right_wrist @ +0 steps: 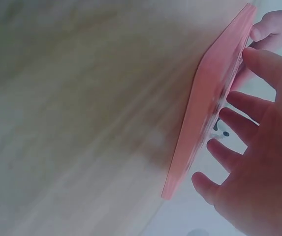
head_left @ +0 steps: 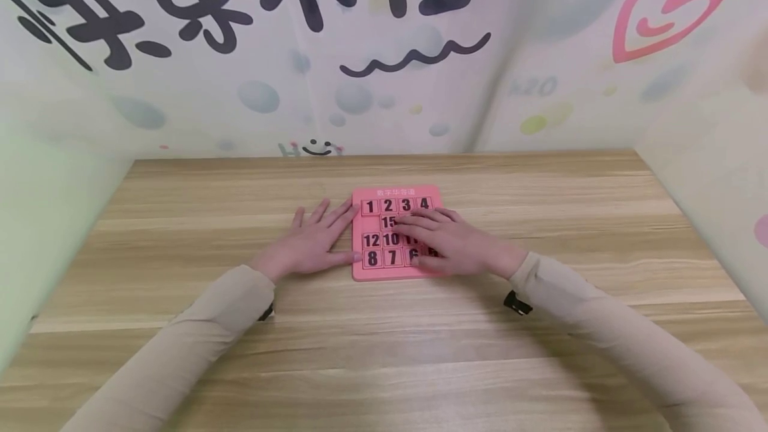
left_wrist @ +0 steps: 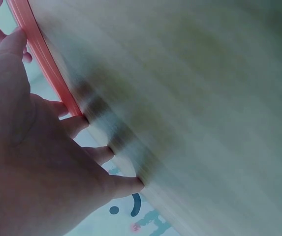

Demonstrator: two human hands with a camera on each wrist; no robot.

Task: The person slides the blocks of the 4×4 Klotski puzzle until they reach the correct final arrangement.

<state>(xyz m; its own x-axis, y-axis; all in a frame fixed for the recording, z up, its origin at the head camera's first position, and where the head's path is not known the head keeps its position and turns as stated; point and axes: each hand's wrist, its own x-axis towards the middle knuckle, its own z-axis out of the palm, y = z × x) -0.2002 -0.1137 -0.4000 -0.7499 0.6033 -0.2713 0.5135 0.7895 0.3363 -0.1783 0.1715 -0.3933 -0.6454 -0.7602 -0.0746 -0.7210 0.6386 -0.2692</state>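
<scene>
A pink number sliding puzzle (head_left: 397,275) lies flat on the table, its numbered tiles set in rows. The top row reads 1, 2, 3, 4; tile 15 (head_left: 387,222) is in the second row with a gap to its left. Tiles 12, 10, 8 and 7 show lower down. My left hand (head_left: 309,242) is spread on the table, thumb and index finger touching the puzzle's left edge. Over the right side is my right hand (head_left: 453,242), fingers extended across the tiles and covering several of them. In the right wrist view its fingertips reach the upper face of the puzzle (right_wrist: 197,108).
The wood-grain table (head_left: 384,365) meets a white wall (head_left: 390,112) at the back, with black lettering, a pink heart and coloured dots. Side walls rise at left and right. Both forearms wear beige sleeves, with a small black object under the right cuff (head_left: 517,303).
</scene>
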